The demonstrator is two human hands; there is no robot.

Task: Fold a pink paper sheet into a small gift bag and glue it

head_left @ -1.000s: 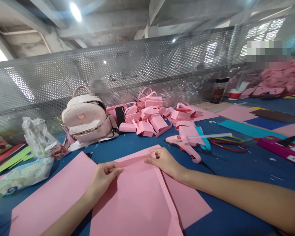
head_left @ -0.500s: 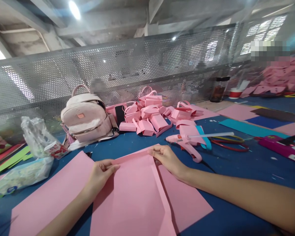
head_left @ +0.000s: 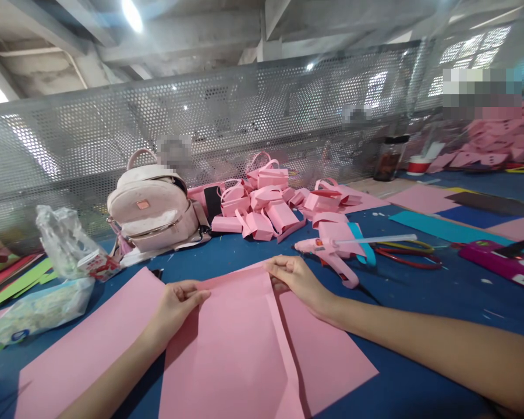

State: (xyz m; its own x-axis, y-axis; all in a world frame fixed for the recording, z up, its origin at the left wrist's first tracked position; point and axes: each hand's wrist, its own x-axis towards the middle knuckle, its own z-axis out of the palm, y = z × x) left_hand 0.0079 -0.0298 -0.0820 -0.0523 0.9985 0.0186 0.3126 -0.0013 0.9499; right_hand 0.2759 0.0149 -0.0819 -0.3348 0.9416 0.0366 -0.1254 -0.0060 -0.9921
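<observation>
A pink paper sheet (head_left: pixel 227 343) with folded strips along its far and right edges lies in front of me. My left hand (head_left: pixel 184 302) pinches its far left corner between thumb and fingers. At the far right corner, where the two folds meet, my right hand (head_left: pixel 294 280) grips the paper, with some fingertips hidden behind it. Under the folded sheet, on the right, another pink sheet (head_left: pixel 332 355) shows. A further flat pink sheet (head_left: pixel 91 343) rests beneath my left forearm. Just beyond my right hand lies a pink glue gun (head_left: pixel 332 256) with a clear glue stick in it.
A pale backpack (head_left: pixel 151 206) stands at the back left beside a pile of small pink paper bags (head_left: pixel 262 203). Plastic packaging (head_left: pixel 43 311) is at the left. Coloured sheets and a magenta tool (head_left: pixel 498 262) lie at the right. A perforated metal screen (head_left: pixel 244 116) stands behind.
Both hands keep their hold on the far corners. The right hand has shifted very slightly right, and the folded sheet has barely moved.
</observation>
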